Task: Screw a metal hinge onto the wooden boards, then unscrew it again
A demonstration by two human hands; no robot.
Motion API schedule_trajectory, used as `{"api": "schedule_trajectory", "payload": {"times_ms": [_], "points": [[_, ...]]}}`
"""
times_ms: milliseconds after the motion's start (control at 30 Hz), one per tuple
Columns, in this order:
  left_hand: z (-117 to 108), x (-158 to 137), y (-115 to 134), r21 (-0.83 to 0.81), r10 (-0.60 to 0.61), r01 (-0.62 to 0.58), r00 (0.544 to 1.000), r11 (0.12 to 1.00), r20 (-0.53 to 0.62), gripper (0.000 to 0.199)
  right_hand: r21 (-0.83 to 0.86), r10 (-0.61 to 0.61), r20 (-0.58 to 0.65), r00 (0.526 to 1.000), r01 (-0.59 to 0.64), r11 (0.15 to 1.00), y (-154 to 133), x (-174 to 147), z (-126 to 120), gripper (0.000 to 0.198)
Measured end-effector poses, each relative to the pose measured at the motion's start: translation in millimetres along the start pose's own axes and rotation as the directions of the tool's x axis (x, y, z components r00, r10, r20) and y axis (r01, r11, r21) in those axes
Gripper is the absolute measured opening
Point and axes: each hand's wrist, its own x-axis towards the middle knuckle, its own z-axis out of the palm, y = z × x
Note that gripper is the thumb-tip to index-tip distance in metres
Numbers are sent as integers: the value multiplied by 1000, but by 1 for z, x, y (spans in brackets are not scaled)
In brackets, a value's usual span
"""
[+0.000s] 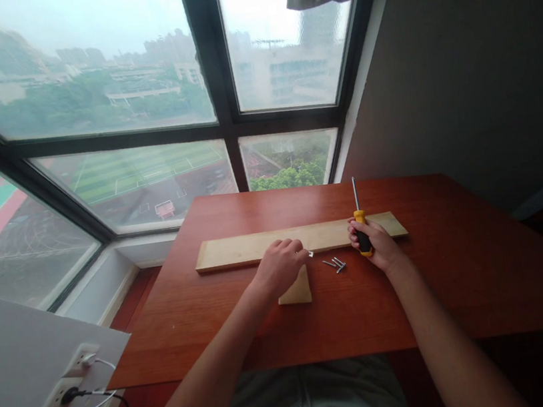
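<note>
My right hand (382,243) is wrapped round the yellow-and-black handle of a screwdriver (359,217), whose metal shaft points up and away from me. My left hand (281,268) is closed above a small wooden piece (296,291), at the near edge of a long pale wooden board (232,250). A small whitish or shiny bit (311,254) shows beside its fingertips; its kind and whether the fingers grip it cannot be made out. Between my hands, several silvery screws (337,264) lie loose together.
All this rests on a reddish-brown wooden table (194,335). Windows with dark frames (222,89) stand behind it, and a grey wall (465,68) is on the right. At lower left, cables (88,392) are plugged into wall sockets (56,395).
</note>
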Motion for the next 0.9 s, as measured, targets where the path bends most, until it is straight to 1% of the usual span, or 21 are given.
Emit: {"api": "schedule_trajectory", "payload": {"times_ms": [167, 233, 400, 500, 900], "points": [[-2, 3, 17, 15, 80, -80, 996, 997, 42, 8, 3, 2, -8, 1000, -2, 1000, 0, 0, -1, 27], [-1, 3, 21, 11, 94, -95, 993, 995, 65, 7, 6, 0, -13, 1000, 0, 1000, 1, 0, -1, 27], [1, 3, 25, 4, 89, -90, 991, 996, 98, 11, 10, 3, -27, 1000, -3, 1000, 2, 0, -1, 27], [1, 4, 25, 9, 81, -82, 990, 997, 114, 9, 9, 4, -29, 1000, -3, 1000, 1, 0, -1, 26], [4, 0, 33, 9, 60, -61, 992, 998, 109, 6, -8, 6, -43, 999, -7, 1000, 1, 1, 0, 27]]}}
